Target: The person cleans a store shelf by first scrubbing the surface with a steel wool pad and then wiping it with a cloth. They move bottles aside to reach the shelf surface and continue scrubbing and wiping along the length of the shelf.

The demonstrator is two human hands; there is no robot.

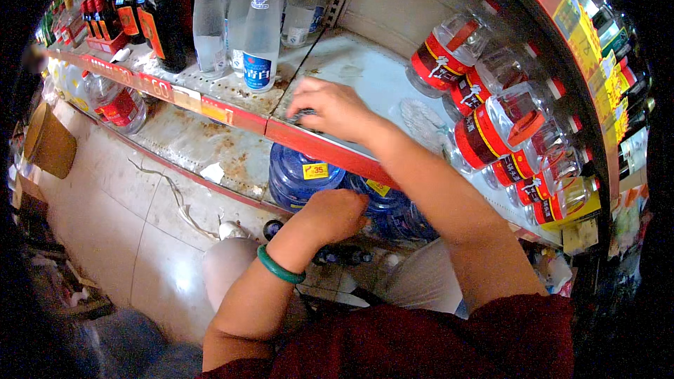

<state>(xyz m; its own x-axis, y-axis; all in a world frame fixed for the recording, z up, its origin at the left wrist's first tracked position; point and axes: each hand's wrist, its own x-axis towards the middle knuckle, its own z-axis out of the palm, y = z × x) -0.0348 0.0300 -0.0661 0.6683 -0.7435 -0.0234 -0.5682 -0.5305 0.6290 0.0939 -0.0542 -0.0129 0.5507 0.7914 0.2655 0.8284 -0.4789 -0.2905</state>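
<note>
My right hand (330, 110) reaches over the red front edge of a metal shelf (337, 55), its fingers bent down. A small dark thing (305, 113) shows at the fingertips; whether it is gripped is unclear. Lower down, my left hand (334, 213) is curled in front of large blue plastic jugs (295, 179) on the lower shelf. Its fingers are turned away, so any held thing is hidden. A green bangle (280, 266) circles that wrist. A crumpled white knitted cloth (421, 121) lies on the shelf right of my right hand.
Clear glass bottles with blue caps (259, 37) stand left of my right hand, dark bottles (158, 21) beyond them. Large red-labelled plastic jugs (484, 131) line the right side. Rust marks the lower shelf (210, 150). A pale cord (179, 202) trails across the tiled floor (121, 200).
</note>
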